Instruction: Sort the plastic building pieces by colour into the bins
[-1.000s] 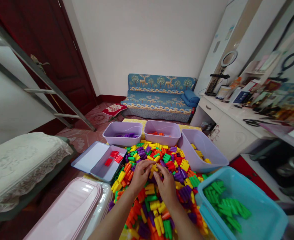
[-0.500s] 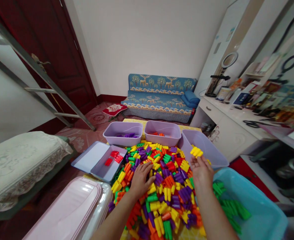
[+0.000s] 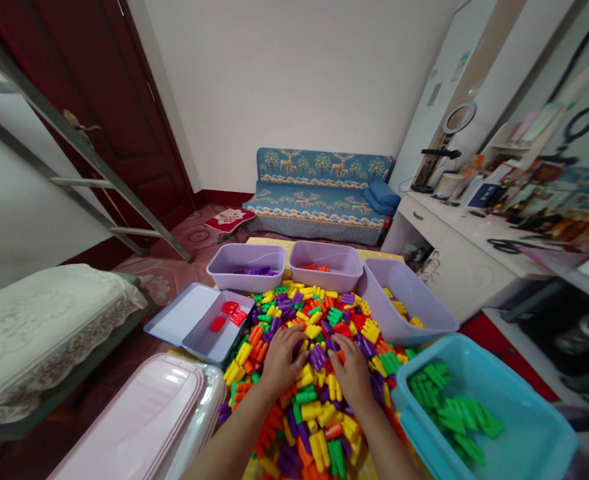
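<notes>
A big pile of plastic blocks [image 3: 319, 415] in yellow, purple, green, orange and red covers the table. My left hand [image 3: 283, 360] rests on the pile's left part, fingers apart. Close by on the right, my right hand [image 3: 349, 370] is over the pile, fingers spread around a purple and an orange block. Yellow blocks lie in the right lilac bin [image 3: 427, 293], purple ones in the left lilac bin [image 3: 224, 261], a few orange ones in the middle lilac bin [image 3: 347, 257]. Green blocks are in the turquoise bin [image 3: 529, 413], red ones in the hinged box [image 3: 201, 333].
Pink and clear lids [image 3: 139, 413] lie at the front left. A yellow cloth [image 3: 267, 243] covers the table. Beyond it stand a blue patterned sofa [image 3: 319, 193] and a small red stool [image 3: 229, 219]. A white desk [image 3: 474, 247] is at the right.
My right hand has moved left from the right lilac bin to the pile. The yellow block it held is out of its fingers, and yellow blocks show in that bin.
</notes>
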`<state>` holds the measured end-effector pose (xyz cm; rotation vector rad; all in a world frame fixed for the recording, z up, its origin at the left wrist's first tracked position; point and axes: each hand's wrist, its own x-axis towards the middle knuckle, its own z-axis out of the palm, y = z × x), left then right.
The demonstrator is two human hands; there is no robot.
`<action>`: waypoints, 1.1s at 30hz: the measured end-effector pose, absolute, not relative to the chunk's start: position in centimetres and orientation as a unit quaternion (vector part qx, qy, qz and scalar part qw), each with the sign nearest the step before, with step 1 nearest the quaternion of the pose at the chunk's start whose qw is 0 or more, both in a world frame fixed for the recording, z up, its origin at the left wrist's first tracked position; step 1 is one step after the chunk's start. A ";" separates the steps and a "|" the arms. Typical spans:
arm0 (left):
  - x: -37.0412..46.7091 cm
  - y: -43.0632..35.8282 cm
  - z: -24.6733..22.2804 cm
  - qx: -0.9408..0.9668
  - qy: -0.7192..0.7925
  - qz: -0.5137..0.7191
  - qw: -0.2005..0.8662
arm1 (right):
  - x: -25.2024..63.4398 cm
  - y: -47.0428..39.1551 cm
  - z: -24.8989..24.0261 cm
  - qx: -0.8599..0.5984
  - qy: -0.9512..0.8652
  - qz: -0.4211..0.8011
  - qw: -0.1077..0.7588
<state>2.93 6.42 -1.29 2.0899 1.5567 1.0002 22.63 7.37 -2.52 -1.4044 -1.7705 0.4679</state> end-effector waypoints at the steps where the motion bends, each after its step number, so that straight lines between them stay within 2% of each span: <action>1: 3.0 6.4 -1.1 0.734 0.551 0.357 0.177 | 22.5 7.2 -2.7 -0.556 -0.720 0.165 0.381; 5: 3.1 6.6 -0.7 0.730 0.557 0.354 0.180 | 22.3 6.7 -2.8 -0.561 -0.746 0.121 0.338; 13: 3.2 6.5 -1.3 0.728 0.563 0.356 0.160 | 22.0 10.0 -0.7 -0.566 -0.730 0.079 0.374; 15: 3.2 6.6 -1.4 0.728 0.565 0.355 0.158 | 21.8 11.5 0.1 -0.601 -0.723 0.062 0.336; 19: 3.2 6.7 -1.6 0.727 0.565 0.359 0.153 | 21.0 13.7 1.4 -0.675 -0.707 0.062 0.201; 22: 3.2 6.6 -1.8 0.727 0.563 0.362 0.149 | 20.8 14.3 1.7 -0.698 -0.696 0.076 0.152; 27: 3.2 6.6 -2.0 0.731 0.566 0.354 0.141 | 21.6 13.7 1.8 -0.700 -0.690 0.095 0.157; 33: 3.2 6.6 -2.0 0.735 0.571 0.340 0.136 | 22.8 11.0 1.4 -0.679 -0.685 0.133 0.227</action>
